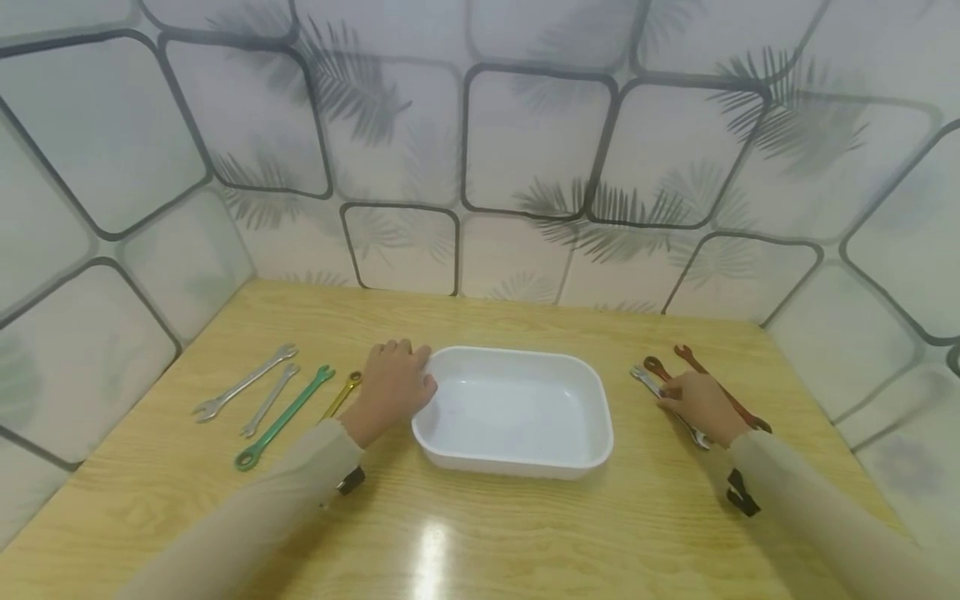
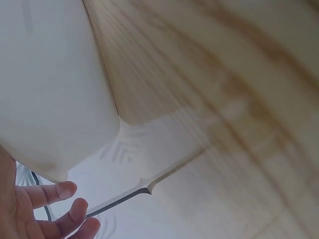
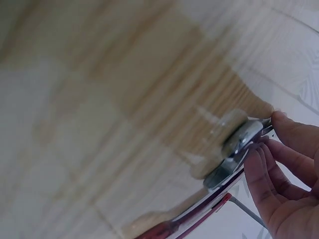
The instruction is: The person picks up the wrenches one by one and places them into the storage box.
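A white rectangular dish (image 1: 517,408) stands in the middle of the wooden table. My left hand (image 1: 393,383) grips its left rim, the thumb over the edge; in the left wrist view the fingers (image 2: 77,209) curl beside the dish's outer wall (image 2: 55,89). At the right, my right hand (image 1: 701,404) pinches a silver wrench (image 1: 645,379) between thumb and fingers. The right wrist view shows the silver wrench (image 3: 244,137) in the fingertips, low over the table. Two reddish wrenches lie beside that hand: one (image 1: 654,367) is partly hidden by it, the other (image 1: 705,372) reaches beyond it.
Left of the dish lie two silver wrenches, one longer (image 1: 243,385) and one shorter (image 1: 270,402), a green wrench (image 1: 285,417) and a gold one (image 1: 343,396) partly behind the left forearm. A patterned wall (image 1: 525,150) encloses the table's back and sides.
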Demonstrator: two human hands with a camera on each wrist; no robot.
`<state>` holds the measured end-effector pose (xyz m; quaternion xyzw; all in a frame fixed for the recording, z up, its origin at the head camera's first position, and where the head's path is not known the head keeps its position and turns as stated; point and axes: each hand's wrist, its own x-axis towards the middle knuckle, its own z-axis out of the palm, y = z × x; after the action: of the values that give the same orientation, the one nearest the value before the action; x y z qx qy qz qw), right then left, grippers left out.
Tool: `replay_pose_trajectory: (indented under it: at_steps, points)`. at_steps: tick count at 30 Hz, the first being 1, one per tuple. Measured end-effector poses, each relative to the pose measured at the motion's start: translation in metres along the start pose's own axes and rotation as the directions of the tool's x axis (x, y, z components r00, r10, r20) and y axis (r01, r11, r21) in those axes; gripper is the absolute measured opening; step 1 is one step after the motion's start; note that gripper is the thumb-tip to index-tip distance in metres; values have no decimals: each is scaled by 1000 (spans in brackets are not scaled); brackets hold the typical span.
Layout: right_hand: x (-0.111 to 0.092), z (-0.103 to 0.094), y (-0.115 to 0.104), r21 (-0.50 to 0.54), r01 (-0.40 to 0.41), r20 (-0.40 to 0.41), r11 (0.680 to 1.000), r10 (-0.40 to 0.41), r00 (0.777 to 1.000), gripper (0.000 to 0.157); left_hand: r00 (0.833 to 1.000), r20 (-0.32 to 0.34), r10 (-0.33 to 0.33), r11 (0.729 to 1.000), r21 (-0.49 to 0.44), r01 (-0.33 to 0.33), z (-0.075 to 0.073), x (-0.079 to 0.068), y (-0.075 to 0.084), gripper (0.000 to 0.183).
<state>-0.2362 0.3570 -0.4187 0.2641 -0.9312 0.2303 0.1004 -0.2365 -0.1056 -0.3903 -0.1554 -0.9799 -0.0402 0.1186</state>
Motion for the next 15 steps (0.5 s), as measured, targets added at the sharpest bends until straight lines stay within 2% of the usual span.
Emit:
replay_pose_trajectory:
  at_steps: [3, 4, 7, 11, 15]
  points:
    - [-3, 0, 0, 17, 51, -47, 999, -50, 998, 18, 1000, -10, 3, 1000, 5, -3, -1, 0, 1, 40]
    - [-1, 0, -2, -2, 39, -47, 999, -39, 998, 16, 1000, -16, 5, 1000, 8, -5, -1, 0, 1, 39]
    - [6, -2, -9, -71, -53, 10, 996, 53, 999, 13, 999, -39, 14, 1000, 18, -14, -3, 0, 2, 37]
    - [14, -4, -20, -171, -166, 93, 971, 184, 979, 13, 998, -55, 22, 999, 32, -20, -4, 0, 2, 34]
    - [15, -5, -21, -179, -169, 92, 969, 187, 978, 10, 999, -34, 15, 999, 34, -14, -3, 1, 1, 35]
